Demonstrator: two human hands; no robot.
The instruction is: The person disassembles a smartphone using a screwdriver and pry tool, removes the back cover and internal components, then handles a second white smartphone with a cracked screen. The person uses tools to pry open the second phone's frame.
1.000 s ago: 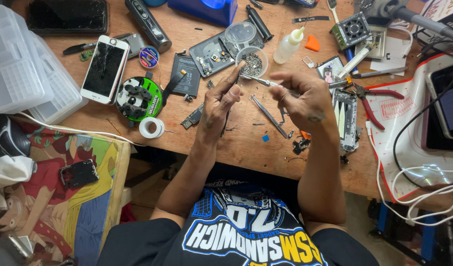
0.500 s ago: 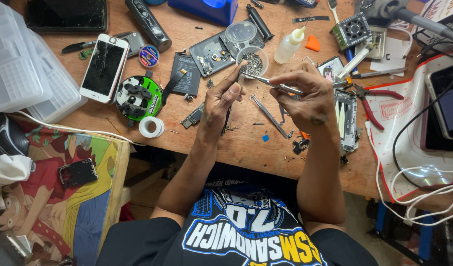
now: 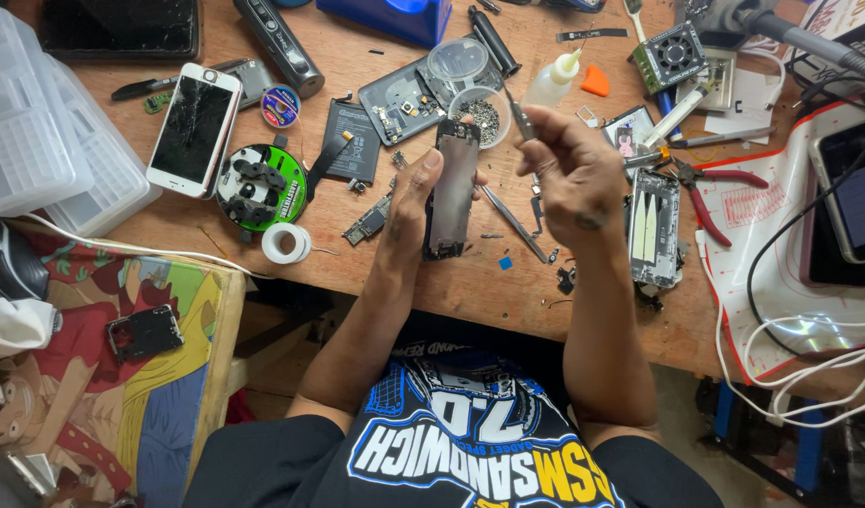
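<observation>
Nearest, the left hand (image 3: 415, 193) clamps a dark, flat phone frame (image 3: 451, 188) by its long edges, raised above the wooden tabletop (image 3: 357, 254). It looks thin, stiff and fragile, so the edges seem the safest grip. Beside it, the right hand (image 3: 569, 174) pinches a slim metal screwdriver (image 3: 519, 118). Beyond sits a round clear dish (image 3: 479, 115) of tiny screws.

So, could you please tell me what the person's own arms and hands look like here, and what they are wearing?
Both forearms are bare: no gloves, watch or long sleeves show. The left hand has no ring that I can see. The right hand bears a small dark marking near the wrist, perhaps a tattoo. The person wears a black short-sleeved T-shirt with a blue, white and yellow print on the chest.
</observation>
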